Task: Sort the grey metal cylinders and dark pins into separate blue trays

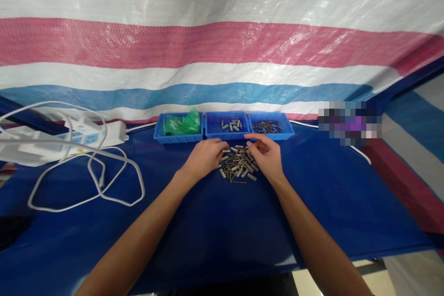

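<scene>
A mixed pile [239, 163] of small silver metal cylinders and thin brass-coloured pins lies on the blue table cover. My left hand [205, 157] is at the pile's left edge, its fingers curled together. One silver cylinder [226, 151] shows right by those fingertips; whether they grip it is unclear. On the pile's right side is my right hand [268, 155], with index finger stretched out and thumb apart from it. Behind the pile, the middle blue bin [211, 130] holds several silver cylinders [231, 125]. Thin pins [266, 127] lie in the right blue bin [288, 130].
The left blue bin [178, 139] contains green plastic bags [183, 124]. White power strips [90, 138] and a looped white cable [140, 185] occupy the table's left. A striped tarp [222, 46] hangs behind the bins. A blurred-out patch [350, 122] is at the right.
</scene>
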`<state>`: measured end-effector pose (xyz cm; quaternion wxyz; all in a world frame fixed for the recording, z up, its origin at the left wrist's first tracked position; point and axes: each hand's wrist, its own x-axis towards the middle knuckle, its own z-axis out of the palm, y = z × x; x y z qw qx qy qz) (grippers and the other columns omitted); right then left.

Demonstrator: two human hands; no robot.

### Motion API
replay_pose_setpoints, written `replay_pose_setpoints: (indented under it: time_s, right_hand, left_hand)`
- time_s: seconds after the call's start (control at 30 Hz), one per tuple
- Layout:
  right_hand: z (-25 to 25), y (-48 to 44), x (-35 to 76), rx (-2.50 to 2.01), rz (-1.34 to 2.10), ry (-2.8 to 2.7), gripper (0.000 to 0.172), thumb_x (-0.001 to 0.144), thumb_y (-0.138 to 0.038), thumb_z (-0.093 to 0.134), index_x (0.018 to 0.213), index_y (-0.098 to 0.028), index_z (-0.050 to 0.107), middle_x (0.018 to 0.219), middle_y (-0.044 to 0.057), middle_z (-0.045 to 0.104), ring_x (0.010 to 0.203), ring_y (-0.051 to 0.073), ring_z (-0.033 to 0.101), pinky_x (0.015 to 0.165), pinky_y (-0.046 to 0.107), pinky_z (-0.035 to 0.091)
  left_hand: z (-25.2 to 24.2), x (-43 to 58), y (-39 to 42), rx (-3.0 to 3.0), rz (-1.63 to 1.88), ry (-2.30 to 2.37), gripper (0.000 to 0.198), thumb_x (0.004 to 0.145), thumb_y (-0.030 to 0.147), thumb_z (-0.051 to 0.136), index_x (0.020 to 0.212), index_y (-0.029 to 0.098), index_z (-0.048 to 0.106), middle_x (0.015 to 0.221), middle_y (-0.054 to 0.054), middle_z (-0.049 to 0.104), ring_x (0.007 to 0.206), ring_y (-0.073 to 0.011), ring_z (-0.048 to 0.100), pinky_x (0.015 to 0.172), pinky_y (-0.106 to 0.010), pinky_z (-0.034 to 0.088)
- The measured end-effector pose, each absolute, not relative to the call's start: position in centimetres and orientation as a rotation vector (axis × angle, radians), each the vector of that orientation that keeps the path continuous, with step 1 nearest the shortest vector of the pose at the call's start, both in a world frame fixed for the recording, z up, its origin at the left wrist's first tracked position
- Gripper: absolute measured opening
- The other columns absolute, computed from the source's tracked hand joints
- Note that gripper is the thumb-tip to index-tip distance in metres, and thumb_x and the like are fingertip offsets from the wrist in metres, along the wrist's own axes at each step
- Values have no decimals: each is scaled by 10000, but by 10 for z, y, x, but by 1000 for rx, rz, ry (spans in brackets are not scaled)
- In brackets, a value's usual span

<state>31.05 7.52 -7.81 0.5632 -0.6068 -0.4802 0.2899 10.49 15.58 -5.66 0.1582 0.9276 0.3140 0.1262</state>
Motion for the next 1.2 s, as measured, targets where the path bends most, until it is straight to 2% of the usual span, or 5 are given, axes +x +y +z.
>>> replay_pose_setpoints:
  time_s: [0.27,0.47,0.67,0.97,1.2]
  right_hand:
    - [-80,76,311,-1358,698,-1167,225,891,-361,723,1075,-239,760,1040,63,782,744,188,700,682,335,572]
    - [-76,73,307,-1294,790,-1255,285,881,-335,740,1155,-258,744,986,51,789,769,202,725,680,341,574]
    - [-72,70,300,-1256,914,-1232,380,819,-403,826,1155,-246,741,939,56,810,785,219,756,680,336,594]
    - [-71,74,296,-1191,1074,-1006,329,727,-458,890,954,-239,794,846,38,800,663,185,709,596,307,577]
    - [-72,79,296,-1217,1014,-1112,291,827,-474,807,994,-236,793,736,1,718,552,126,583,539,279,497]
  left_hand:
    - [-43,112,151,2136,789,829,143,906,178,655,952,174,790,973,-77,773,874,-193,730,821,-302,590]
    - [-40,111,153,1630,801,812,231,851,323,761,1001,148,779,1013,-92,804,926,-223,775,902,-357,626]
    - [-38,110,153,1586,756,826,282,854,397,770,968,140,780,905,-82,810,849,-224,780,840,-344,642]
    - [-37,112,151,1587,698,788,225,853,358,766,915,142,767,908,-76,806,835,-207,772,825,-314,625]
    - [-42,113,151,1790,755,833,142,910,280,689,943,158,753,911,-63,802,844,-202,769,819,-301,611]
